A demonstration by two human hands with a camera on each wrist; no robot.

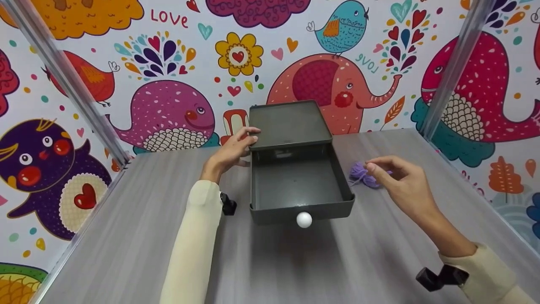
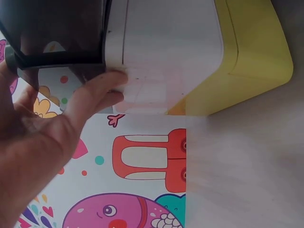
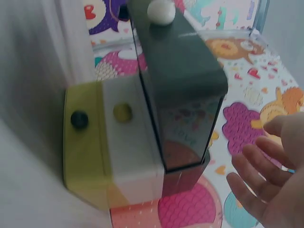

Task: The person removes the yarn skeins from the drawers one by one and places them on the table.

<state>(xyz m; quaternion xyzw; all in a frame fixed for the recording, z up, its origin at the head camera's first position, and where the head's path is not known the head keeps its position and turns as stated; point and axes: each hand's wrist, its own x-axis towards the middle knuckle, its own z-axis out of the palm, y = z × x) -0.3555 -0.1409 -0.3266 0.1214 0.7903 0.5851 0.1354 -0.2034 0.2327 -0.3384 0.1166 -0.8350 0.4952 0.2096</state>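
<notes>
A small drawer cabinet (image 1: 291,124) stands on the table, stacked in dark grey, white and yellow tiers. Its dark grey top drawer (image 1: 278,214) is pulled out toward me, and the bare inside floor shows. A white round knob (image 1: 304,220) sits on that drawer's front. My left hand (image 1: 231,153) grips the cabinet's upper left side, fingertips over the top edge; in the left wrist view, digits lie along the dark and white tiers. To the right of the drawer, my right hand (image 1: 403,185) hovers with loosely bent fingers, holding nothing. Purple yarn (image 1: 363,174) lies just beyond its fingertips.
The white middle drawer (image 3: 130,137) and yellow bottom drawer (image 3: 85,156) are closed, each with a round knob. A printed wall panel (image 1: 173,114) rises behind the grey table (image 1: 139,236), and metal posts (image 1: 84,97) flank it.
</notes>
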